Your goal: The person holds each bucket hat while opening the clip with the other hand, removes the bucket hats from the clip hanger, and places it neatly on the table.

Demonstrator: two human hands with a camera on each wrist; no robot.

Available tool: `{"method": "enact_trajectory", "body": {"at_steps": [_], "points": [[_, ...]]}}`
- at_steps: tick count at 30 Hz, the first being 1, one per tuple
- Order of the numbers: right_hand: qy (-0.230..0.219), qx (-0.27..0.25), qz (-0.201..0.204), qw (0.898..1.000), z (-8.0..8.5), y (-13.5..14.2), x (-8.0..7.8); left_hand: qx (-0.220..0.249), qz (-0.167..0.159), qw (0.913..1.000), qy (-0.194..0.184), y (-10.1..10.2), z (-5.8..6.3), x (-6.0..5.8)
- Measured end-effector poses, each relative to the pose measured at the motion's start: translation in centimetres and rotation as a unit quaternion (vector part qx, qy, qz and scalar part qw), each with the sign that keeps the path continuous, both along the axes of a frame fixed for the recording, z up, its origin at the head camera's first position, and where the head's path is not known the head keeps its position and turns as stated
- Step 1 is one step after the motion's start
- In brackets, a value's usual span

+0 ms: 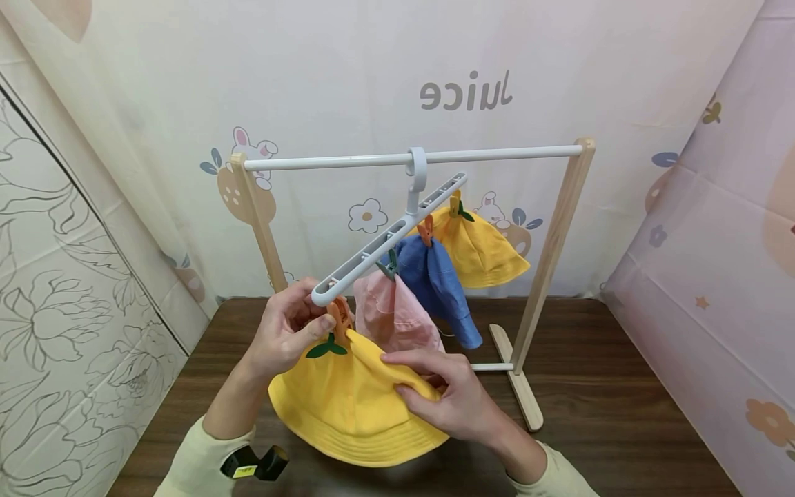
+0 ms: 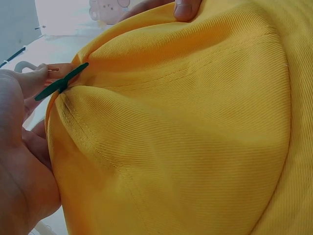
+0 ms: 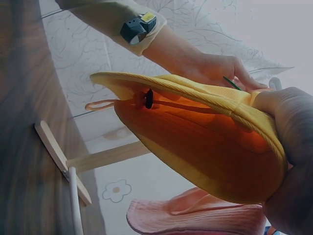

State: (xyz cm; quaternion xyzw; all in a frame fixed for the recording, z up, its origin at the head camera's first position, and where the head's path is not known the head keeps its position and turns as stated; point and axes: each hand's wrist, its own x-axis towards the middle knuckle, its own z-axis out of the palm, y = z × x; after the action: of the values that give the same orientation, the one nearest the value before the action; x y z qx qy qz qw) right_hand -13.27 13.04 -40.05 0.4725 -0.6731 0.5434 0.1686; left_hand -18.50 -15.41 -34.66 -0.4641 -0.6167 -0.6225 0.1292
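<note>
A yellow bucket hat [image 1: 354, 414] with a green leaf tab [image 1: 326, 347] hangs below the near end of a pale grey clip hanger [image 1: 373, 250]. An orange clothespin [image 1: 340, 317] is at the top of this hat. My left hand [image 1: 282, 331] pinches that clothespin between thumb and fingers. With thumb and fingers, my right hand [image 1: 456, 397] grips the hat's right side. The right wrist view shows the hat's underside, with a cord and a dark toggle [image 3: 148, 99] inside. How far the clothespin's tips close on the fabric is hidden.
A pink hat [image 1: 397, 314], a blue hat [image 1: 437, 283] and another yellow hat [image 1: 478, 248] hang from clips farther along the hanger. The hanger hooks over the white bar [image 1: 509, 154] of a wooden rack [image 1: 549, 262] on a dark wood table [image 1: 609, 414]. Patterned curtains surround it.
</note>
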Motion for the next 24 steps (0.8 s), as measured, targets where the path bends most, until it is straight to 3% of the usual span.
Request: {"method": "enact_trajectory", "body": {"at_steps": [5, 11, 24], "points": [[0.009, 0.005, 0.001, 1.0, -0.29, 0.03, -0.03, 0.005, 0.009, 0.9999, -0.005, -0.04, 0.2, 0.2], [0.027, 0.018, 0.01, 0.999, -0.65, -0.13, -0.06, 0.013, -0.012, 0.9998, -0.004, -0.03, 0.38, 0.16], [0.034, 0.021, 0.003, 0.999, -0.82, -0.2, -0.16, 0.011, -0.003, 0.9999, -0.007, -0.18, 0.2, 0.08]]}}
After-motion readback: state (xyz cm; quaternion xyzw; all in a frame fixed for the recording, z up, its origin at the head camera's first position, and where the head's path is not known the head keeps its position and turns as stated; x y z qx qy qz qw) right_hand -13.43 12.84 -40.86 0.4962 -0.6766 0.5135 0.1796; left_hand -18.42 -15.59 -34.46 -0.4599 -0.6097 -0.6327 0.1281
